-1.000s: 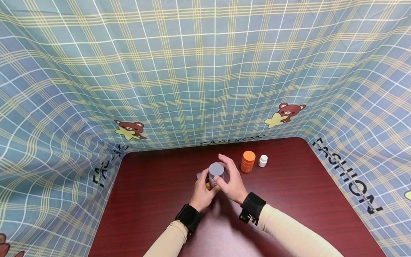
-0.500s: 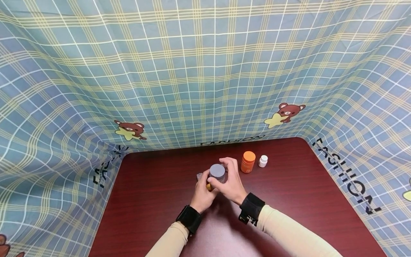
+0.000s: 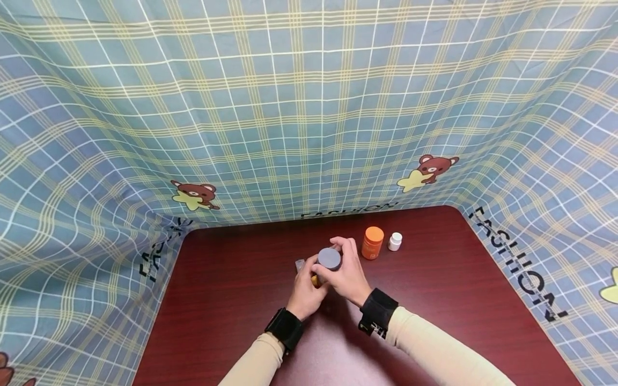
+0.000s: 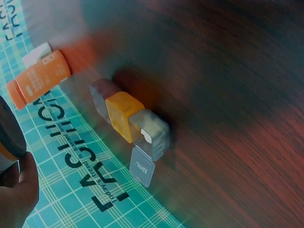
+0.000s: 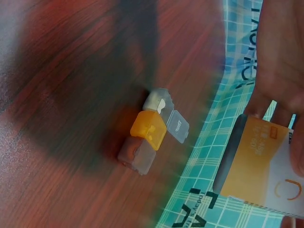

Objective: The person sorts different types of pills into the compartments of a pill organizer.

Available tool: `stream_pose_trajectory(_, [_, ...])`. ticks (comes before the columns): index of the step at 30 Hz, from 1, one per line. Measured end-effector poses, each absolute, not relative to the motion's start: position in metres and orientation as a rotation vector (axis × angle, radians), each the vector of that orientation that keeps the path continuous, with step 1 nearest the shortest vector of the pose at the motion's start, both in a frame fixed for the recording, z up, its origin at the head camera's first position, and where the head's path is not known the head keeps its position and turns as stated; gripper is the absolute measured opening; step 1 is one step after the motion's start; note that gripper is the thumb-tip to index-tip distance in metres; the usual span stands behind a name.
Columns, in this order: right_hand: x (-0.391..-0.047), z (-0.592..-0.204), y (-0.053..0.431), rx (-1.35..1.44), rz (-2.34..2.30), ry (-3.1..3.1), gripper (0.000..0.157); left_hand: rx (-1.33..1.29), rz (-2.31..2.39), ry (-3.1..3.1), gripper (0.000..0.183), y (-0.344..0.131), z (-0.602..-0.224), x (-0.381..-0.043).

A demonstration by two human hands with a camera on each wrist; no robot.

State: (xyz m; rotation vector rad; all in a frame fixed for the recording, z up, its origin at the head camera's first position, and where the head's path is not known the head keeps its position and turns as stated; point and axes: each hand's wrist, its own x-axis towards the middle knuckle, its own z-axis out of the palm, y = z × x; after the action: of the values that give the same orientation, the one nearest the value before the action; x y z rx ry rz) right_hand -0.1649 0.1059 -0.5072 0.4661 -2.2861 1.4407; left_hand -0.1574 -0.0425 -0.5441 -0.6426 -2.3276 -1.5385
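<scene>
Over the table, both hands hold a jar (image 3: 330, 259) upright. It has a grey top, a dark grey lower end and a yellow and white label (image 5: 251, 161). My left hand (image 3: 305, 294) grips its body from the left. Thumb and fingers of my right hand (image 3: 350, 274) curl round the grey top. Below the jar, a small pill box (image 4: 124, 115) of three joined compartments rests on the tabletop: a dark one, an orange one and a clear one. The clear compartment's lid (image 5: 178, 127) is swung back, and something white shows inside. From the head, hands hide most of the box.
Behind the right hand stands an orange bottle (image 3: 373, 243) with an orange cap. Close to its right is a smaller white bottle (image 3: 395, 242). The dark red table (image 3: 232, 295) is bounded at the back and sides by a checked cloth (image 3: 270, 134).
The jar has shifted slightly right and toward me. My right thumb has moved left along the edge of its top, and the right fingers have closed further round it.
</scene>
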Motion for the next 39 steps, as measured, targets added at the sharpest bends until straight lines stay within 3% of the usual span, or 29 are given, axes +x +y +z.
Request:
stream_pose_trajectory(10, [-0.157, -0.490, 0.113, 0.745, 1.595, -2.218, 0.075, -0.633, -1.596, -2.287, 0.066, -0.043, -0.541, -0.161])
stream_pose_trajectory(21, [-0.164, -0.509, 0.109, 0.489, 1.426, -2.230, 0.069, -0.624, -1.553, -2.316, 0.062, -0.040, -0.540, -0.160])
stream_pose_trajectory(29, [-0.158, -0.495, 0.109, 0.655, 1.568, -2.236, 0.069, -0.621, -1.596, -2.307, 0.068, -0.044, -0.544, -0.162])
stream_pose_trajectory(39, [-0.145, -0.474, 0.100, 0.744, 1.520, -2.195, 0.054, -0.584, -1.579, -2.364, 0.063, -0.045, -0.547, -0.159])
